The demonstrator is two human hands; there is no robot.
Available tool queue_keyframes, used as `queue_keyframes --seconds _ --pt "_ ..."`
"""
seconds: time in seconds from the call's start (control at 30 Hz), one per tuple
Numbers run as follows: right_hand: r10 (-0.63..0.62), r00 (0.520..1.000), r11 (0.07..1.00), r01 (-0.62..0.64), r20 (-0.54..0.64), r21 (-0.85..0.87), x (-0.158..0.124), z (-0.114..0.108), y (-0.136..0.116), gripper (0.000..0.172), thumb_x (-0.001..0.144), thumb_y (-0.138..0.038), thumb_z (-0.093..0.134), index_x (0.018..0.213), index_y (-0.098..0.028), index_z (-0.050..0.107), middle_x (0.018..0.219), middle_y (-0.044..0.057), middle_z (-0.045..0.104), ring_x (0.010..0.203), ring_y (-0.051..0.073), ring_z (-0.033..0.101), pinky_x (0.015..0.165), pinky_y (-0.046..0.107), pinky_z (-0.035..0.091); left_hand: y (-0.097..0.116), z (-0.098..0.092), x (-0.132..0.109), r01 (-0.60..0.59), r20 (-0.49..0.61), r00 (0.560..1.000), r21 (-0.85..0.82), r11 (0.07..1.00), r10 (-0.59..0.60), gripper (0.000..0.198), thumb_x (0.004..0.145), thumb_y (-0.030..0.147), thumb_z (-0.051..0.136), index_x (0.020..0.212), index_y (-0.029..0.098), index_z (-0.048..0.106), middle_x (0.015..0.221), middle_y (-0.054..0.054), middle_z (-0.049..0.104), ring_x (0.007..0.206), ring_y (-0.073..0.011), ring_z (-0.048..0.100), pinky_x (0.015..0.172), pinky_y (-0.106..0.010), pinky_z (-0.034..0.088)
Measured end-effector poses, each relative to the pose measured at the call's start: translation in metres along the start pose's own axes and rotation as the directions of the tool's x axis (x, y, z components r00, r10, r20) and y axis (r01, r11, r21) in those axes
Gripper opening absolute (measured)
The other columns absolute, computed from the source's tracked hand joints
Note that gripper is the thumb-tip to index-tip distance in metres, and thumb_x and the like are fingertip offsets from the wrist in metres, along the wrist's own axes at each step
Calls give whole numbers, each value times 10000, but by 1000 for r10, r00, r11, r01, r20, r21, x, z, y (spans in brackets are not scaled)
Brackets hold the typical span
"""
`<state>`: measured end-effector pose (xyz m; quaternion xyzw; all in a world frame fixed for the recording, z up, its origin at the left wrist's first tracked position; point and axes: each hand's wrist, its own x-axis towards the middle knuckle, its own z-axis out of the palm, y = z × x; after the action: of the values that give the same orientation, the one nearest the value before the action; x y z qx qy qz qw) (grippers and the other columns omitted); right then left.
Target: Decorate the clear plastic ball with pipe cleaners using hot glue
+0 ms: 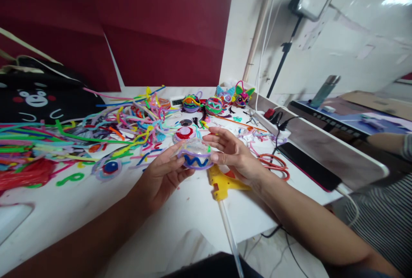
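- Left hand (pixel 164 174), 9 o'clock: clamped on trimmed shell (pixel 195 158).
- Right hand (pixel 236 156), 3 o'clock: grip we cannot tell.
- We judge: inspection step; next move calls for steadiness.

The clear shell (pixel 192 145) looked like glossy plastic, its zigzag trim (pixel 192 161) soft and fuzzy. Around it, between four and five o'clock, the glue gun (pixel 222 183) was smooth yellow plastic; at three, the phone (pixel 309 166) was black and glassy. At two, the wall (pixel 363 24) shone glossily. At eleven, the maroon sheet (pixel 141 24) was matt and creased; at ten, the black bag (pixel 69 97) resembled dull cloth; at nine, fuzzy pipe cleaners (pixel 96 138) met crinkled, shiny red film (pixel 28 175).
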<state>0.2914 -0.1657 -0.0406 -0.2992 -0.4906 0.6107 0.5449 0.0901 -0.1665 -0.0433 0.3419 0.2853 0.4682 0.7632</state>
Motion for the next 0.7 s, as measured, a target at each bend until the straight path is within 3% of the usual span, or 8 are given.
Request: queue_keyframes --seconds 0.3,0.57,0.7 --pt "-88 995 995 86 -50 -46 0 -3 -7 586 595 -210 845 1131 -253 613 1159 62 637 1198 250 533 1074 449 373 -2 3 1 -22 -53 998 44 999 25 574 747 58 706 1282 173 532 1073 -83 717 829 -151 689 674 -225 591" --pt "-137 990 931 141 36 -337 -3 4 -4 613 683 -294 832 1227 -290 548 1264 58 600 1254 240 512 1092 461 335 -7 4 -2 -91 -28 995 177 980 98 716 718 109 763 1342 175 417 1018 -101 725 879 -198 690 733 -294 580" --pt "-137 989 916 148 56 -372 -3 13 -2 620 665 -324 844 1211 -287 553 1216 55 613 1215 238 539 1067 444 378 -9 3 -3 -107 -7 994 214 971 112 762 714 154 782 1357 165 373 969 -97 730 863 -202 691 775 -331 566"
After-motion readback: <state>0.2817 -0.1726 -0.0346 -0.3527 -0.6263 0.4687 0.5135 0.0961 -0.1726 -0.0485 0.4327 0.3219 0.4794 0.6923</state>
